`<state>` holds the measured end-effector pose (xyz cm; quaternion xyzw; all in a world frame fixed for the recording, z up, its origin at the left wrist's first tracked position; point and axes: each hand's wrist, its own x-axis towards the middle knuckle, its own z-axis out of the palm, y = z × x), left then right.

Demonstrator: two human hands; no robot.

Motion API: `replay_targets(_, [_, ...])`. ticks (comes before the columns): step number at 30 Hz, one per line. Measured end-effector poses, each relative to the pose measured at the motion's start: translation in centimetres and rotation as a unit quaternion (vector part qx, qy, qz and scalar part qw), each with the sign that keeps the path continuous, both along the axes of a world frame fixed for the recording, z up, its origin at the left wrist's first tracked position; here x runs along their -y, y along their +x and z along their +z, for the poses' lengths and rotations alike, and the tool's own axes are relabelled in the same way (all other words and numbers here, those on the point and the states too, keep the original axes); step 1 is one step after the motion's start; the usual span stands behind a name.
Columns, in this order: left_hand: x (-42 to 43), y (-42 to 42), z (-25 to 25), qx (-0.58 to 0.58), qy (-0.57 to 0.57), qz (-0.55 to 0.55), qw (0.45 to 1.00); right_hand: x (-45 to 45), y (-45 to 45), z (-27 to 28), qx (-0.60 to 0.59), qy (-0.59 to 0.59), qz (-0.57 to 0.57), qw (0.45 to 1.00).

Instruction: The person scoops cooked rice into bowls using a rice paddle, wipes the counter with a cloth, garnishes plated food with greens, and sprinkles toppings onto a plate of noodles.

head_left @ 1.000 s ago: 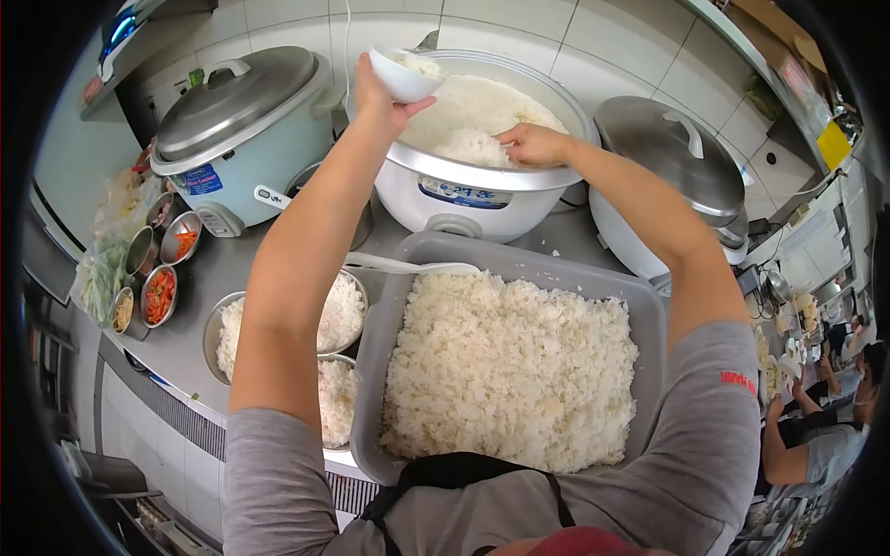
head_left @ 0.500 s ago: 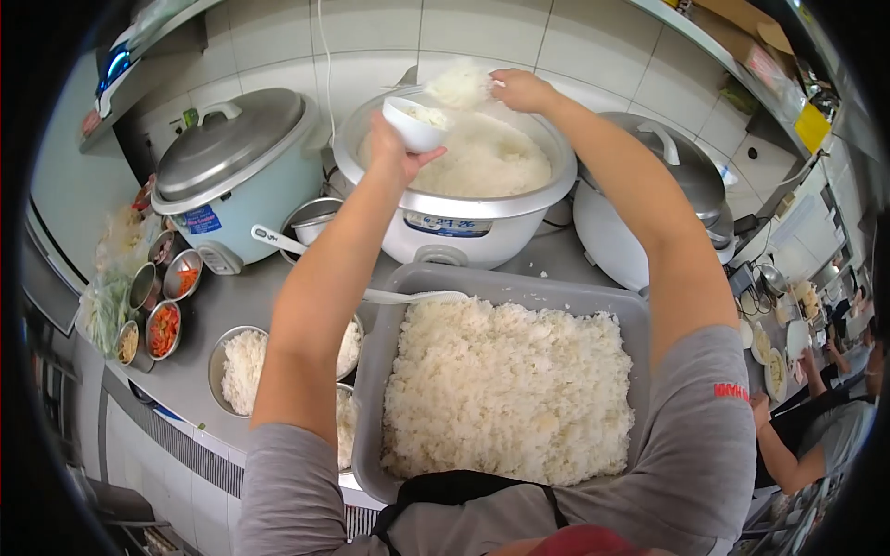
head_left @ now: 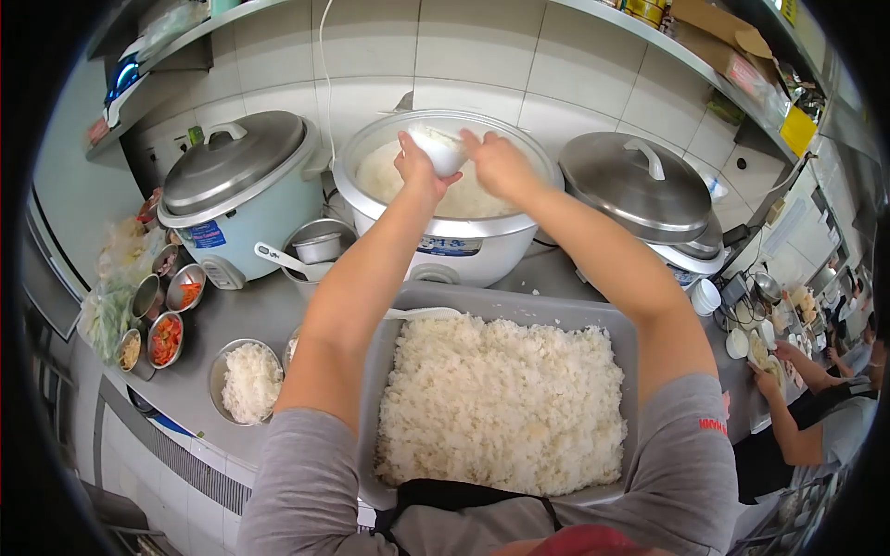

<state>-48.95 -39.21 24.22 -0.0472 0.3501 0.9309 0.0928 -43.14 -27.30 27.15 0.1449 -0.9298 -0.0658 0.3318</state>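
Note:
My left hand [head_left: 422, 168] holds a small white bowl [head_left: 439, 156], tilted, with white rice in it. It is above a large open rice cooker [head_left: 445, 232] that has cooked rice [head_left: 378, 171] inside. At the bowl's right rim, my right hand [head_left: 503, 167] is closed, slightly blurred; whatever its fingers grip is hidden. Nearer to me stands a grey tub [head_left: 422, 296] full of cooked rice [head_left: 505, 403], with a white paddle [head_left: 425, 313] lying at its far left edge.
Lidded rice cookers stand left [head_left: 246, 199] and right [head_left: 640, 185]. A metal pot with a white-handled ladle [head_left: 278, 258], a bowl of rice [head_left: 250, 382] and small bowls of cut vegetables [head_left: 167, 340] are at left. At far right, another person [head_left: 802, 408] works.
My right hand has come left and down from the cooker's far side, where it was beside a lump of rice, to the bowl. The bowl has shifted slightly right and lower.

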Motion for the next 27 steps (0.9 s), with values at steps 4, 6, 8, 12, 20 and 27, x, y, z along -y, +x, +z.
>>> replay_targets(4, [1.5, 0.2, 0.2, -0.031, -0.005, 0.022, 0.999, -3.3, -2.6, 3.2, 0.081, -0.162, -0.033, 0.983])
replay_targets(6, [2.0, 0.3, 0.1, -0.048, 0.008, 0.021, 0.999, -3.5, -2.8, 2.3, 0.236, -0.075, -0.118, 0.962])
replay_targets(8, [2.8, 0.9, 1.0, -0.062, 0.025, 0.017, 0.998, -3.9, -3.4, 0.8, 0.374, 0.014, -0.195, 0.907])
replay_targets(12, [3.9, 1.9, 0.9, -0.087, 0.041, 0.02, 0.995, -5.2, -5.0, -3.7, 0.124, -0.172, -0.093, 0.973])
replay_targets(20, [4.1, 9.4, 0.0, -0.115, 0.164, -0.054, 0.978, -4.2, -1.4, 1.1, 0.174, -0.427, -0.081, 0.884])
replay_targets(27, [7.1, 21.4, -2.9, -0.113, 0.079, -0.159, 0.978, -5.9, 17.0, 0.8, 0.122, -0.464, 0.032, 0.877])
